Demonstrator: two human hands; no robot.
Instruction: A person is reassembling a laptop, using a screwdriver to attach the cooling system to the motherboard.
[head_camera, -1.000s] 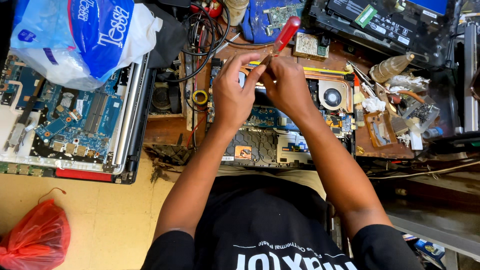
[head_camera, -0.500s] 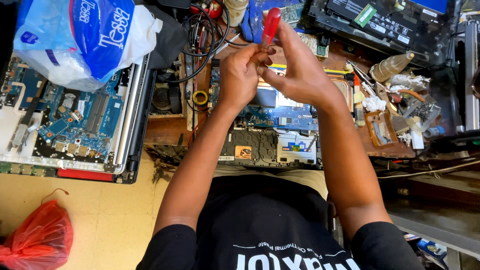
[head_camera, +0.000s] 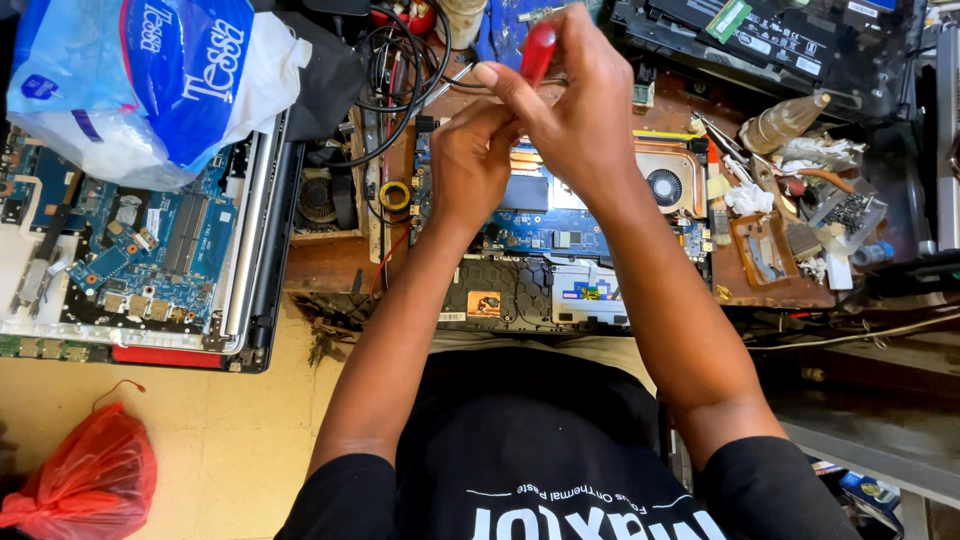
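Red plastic screwdriver handle (head_camera: 537, 50) clasped in right hand (head_camera: 575, 105), raised above opened laptop's blue circuit board (head_camera: 560, 225). Left hand (head_camera: 470, 160) just beside it, fingers curled shut; whether they pinch anything, can't tell. Copper-edged round cooling fan (head_camera: 665, 185) to the right.

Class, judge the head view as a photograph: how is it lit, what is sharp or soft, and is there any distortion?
Head view: even, soft light with no hard shadows; the right hand, its red screwdriver and the left hand read fairly crisp; mild glare on the blue-and-white bag; the wide lens bends the edges, so the open laptop at left looks slanted.
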